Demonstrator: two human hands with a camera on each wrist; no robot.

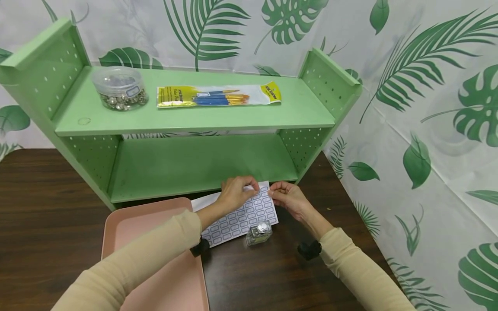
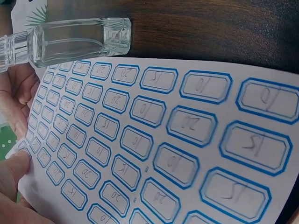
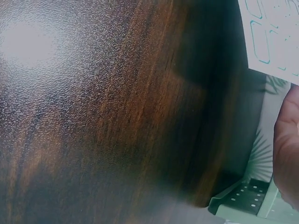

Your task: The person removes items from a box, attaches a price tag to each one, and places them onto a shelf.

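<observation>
A white sheet of blue-framed sticker labels (image 1: 233,222) with handwritten numbers lies slanted before the shelf. My left hand (image 1: 235,194) reaches over it, thumb and index finger pinching its far right part by a label. At the sheet's right edge, my right hand (image 1: 289,199) pinches the corner area between thumb and fingertips. In the left wrist view the sheet (image 2: 140,107) shows rows of labels marked 10, 15 and 20. A small clear glass bottle (image 1: 258,234) with a clear cap stands at the sheet's near edge. The right wrist view shows only part of my right hand (image 3: 287,144).
A pink tray (image 1: 155,293) lies left under my left forearm. Behind stands a green two-tier shelf (image 1: 194,119), holding a clear tub of metallic beads (image 1: 120,93) and a pack of paintbrushes (image 1: 219,96). The dark wooden table (image 1: 253,280) meets a leaf-patterned wall covering (image 1: 404,129) at right.
</observation>
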